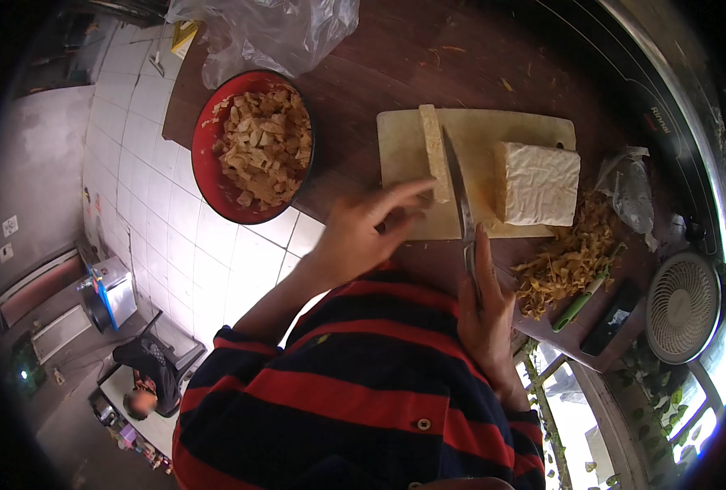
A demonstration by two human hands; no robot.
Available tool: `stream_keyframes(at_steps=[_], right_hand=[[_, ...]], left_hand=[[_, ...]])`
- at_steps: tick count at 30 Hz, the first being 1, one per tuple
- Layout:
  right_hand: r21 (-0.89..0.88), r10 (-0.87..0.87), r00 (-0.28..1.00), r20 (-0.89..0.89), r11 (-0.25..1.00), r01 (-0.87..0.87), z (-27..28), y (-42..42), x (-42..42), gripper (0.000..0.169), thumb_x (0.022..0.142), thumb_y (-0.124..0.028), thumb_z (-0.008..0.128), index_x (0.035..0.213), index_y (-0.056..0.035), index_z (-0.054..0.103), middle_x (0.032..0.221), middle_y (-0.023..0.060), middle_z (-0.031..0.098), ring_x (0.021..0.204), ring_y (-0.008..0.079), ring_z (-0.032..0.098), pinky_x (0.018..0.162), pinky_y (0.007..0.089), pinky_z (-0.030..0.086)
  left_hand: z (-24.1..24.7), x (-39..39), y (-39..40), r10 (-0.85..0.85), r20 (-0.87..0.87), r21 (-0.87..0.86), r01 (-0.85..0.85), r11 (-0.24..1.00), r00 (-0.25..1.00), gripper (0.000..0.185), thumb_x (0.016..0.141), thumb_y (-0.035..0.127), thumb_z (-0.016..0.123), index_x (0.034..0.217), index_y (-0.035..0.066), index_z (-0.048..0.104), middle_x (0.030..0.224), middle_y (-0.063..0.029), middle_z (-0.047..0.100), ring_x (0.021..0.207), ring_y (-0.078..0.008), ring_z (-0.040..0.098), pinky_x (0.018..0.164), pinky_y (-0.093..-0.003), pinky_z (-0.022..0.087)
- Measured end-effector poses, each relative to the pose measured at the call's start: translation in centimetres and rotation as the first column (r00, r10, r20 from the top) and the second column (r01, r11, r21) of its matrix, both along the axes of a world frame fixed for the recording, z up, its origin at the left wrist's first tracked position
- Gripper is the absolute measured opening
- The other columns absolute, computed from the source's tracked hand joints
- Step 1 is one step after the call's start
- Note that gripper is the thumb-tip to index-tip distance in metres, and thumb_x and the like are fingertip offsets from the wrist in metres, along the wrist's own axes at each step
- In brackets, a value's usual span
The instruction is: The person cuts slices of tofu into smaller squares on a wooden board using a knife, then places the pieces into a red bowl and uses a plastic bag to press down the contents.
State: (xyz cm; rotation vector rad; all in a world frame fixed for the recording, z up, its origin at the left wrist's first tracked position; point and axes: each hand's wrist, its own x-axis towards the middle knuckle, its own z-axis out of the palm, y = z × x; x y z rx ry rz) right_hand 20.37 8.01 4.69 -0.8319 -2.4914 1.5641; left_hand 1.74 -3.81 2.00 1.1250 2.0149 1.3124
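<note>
My right hand grips a kitchen knife, its blade lying across a pale cutting board. Just left of the blade is a long strip of what looks like tempeh. My left hand is at the board's near edge, fingers apart, with the index fingertip at the strip's lower end; whether it touches is unclear. On the board's right side sits a larger pale tempeh block with a wrinkled surface. Diced pieces fill much of a red bowl left of the board.
A clear plastic bag lies beyond the bowl. To the right are a heap of peelings, a green-handled tool, crumpled plastic, a dark phone-like object, a fan and a Rinnai stove. A seated person is far left.
</note>
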Motion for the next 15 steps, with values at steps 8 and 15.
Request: stream_keyframes(at_steps=[8, 15], right_hand=[[0.135, 0.001, 0.999, -0.042, 0.991, 0.004, 0.0, -0.3, -3.0, 0.064, 0.092, 0.006, 0.051, 0.153, -0.0055, 0.035, 0.071, 0.0237, 0.061, 0.048, 0.0286, 0.053, 0.053, 0.0373, 0.047], [0.272, 0.129, 0.987, 0.095, 0.951, -0.150, 0.8, 0.0, -3.8, 0.075, 0.084, 0.003, 0.057, 0.154, -0.0006, 0.028, 0.074, 0.0217, 0.064, 0.062, 0.0368, 0.067, 0.054, 0.0462, 0.053]], left_hand=[[-0.1, -1.7, 0.8, 0.061, -0.450, 0.129, -0.002, 0.992, 0.891, 0.039, 0.077, -0.002, 0.076, 0.114, 0.009, 0.072, 0.113, -0.0067, 0.071, 0.100, -0.0274, 0.066, 0.086, -0.0389, 0.054], [-2.9, -3.2, 1.7, 0.023, -0.550, 0.120, 0.051, 0.991, 0.835, 0.033, 0.078, 0.007, 0.074, 0.111, 0.007, 0.071, 0.127, -0.0042, 0.063, 0.113, -0.0284, 0.056, 0.096, -0.0437, 0.044]])
